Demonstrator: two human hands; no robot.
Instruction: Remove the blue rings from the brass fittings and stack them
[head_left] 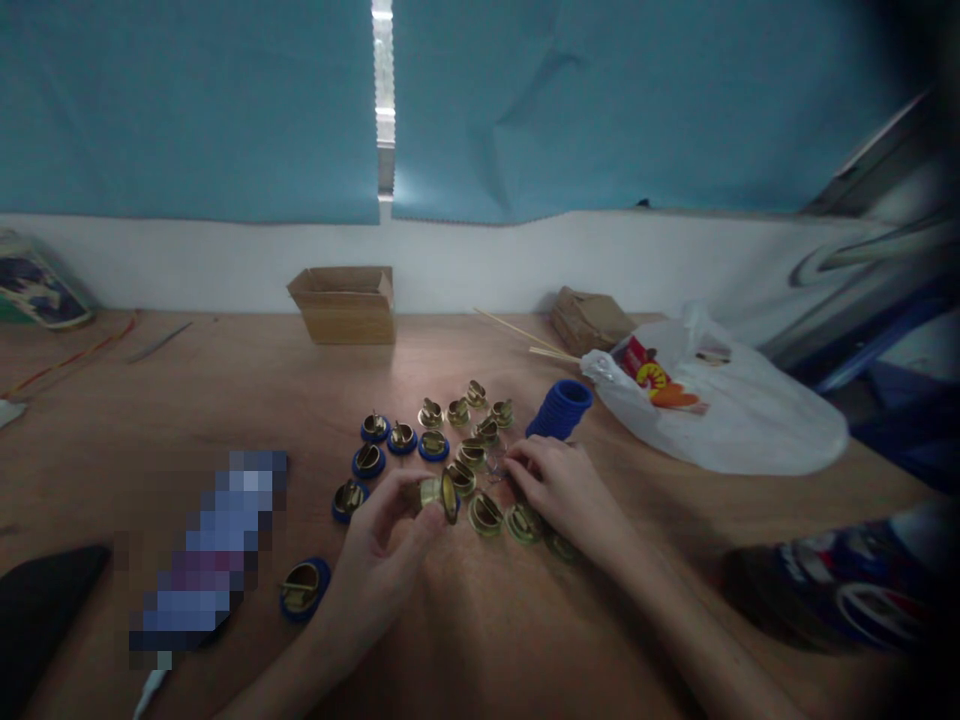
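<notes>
My left hand (394,535) pinches a round brass fitting (435,492) between thumb and fingers, tilted so its flared rim faces right. My right hand (555,485) reaches to the table with fingertips drawn together at some small shiny metal pieces (495,468); what they grip is too small to make out. Around both hands stand several like brass fittings (486,512) without blue rings. To the left are several brass fittings with blue rings (367,460) round their bases, one (304,588) lying apart nearer me. Just beyond my right hand leans a stack of blue rings (559,408).
At the back are an open cardboard box (349,318) and a brown carton (592,318). A white plastic bag (757,410) and thin sticks (517,335) lie right, beyond a dark bottle (840,585). A phone (206,560) with a cable (152,690) lies left.
</notes>
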